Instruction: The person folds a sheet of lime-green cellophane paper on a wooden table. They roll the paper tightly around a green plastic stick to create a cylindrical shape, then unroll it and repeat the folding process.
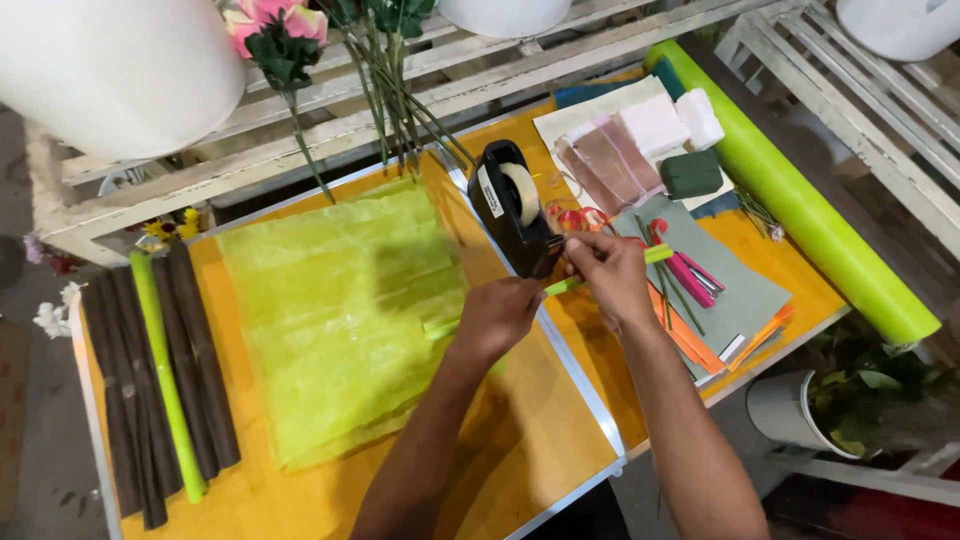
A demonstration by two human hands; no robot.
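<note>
Crosswise, the green stick (560, 286) rises slightly rightward.

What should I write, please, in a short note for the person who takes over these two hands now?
Left hand: grip shut on the thin green stick.
Right hand: grip on the stick's other part, beside the black tape dispenser.
Green mesh sheet lies flat on the orange table.
Done: sheet spread out.
Left: whether tape is on the stick cannot be seen.

Both forearms reaching forward, left hand (497, 315) curled in a closed grip; right hand (610, 272) pinching (fingertips together), hands close
</note>
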